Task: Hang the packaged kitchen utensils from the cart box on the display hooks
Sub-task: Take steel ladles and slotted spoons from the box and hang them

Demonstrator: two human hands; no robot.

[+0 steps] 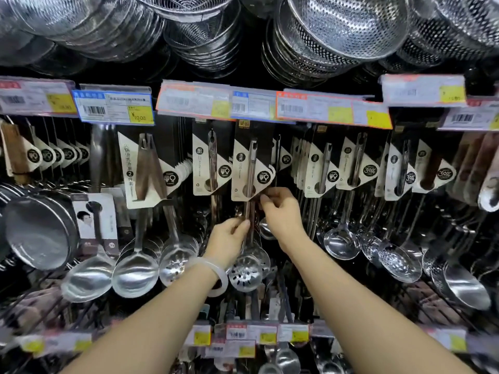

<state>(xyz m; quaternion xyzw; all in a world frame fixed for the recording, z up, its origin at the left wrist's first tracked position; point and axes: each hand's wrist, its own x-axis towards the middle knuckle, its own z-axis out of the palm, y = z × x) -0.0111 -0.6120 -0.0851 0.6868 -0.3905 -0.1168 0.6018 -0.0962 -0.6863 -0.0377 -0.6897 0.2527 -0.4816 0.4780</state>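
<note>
A packaged slotted spoon [248, 268] with a black-and-cream card [249, 163] hangs in the middle of the display row, below the price tags. My left hand [229, 240] pinches its metal handle just under the card. My right hand [280, 211] grips the lower right corner of the card, fingers curled around its edge. The hook that bears the card is hidden behind the price tag strip [253, 105]. The cart box is out of view.
Packaged ladles and skimmers [341, 241] hang close on both sides. Steel strainers and colanders [343, 25] crowd the shelf above. A steel pot [40, 228] sits at left. A lower row of price tags [252, 337] and utensils runs beneath my forearms.
</note>
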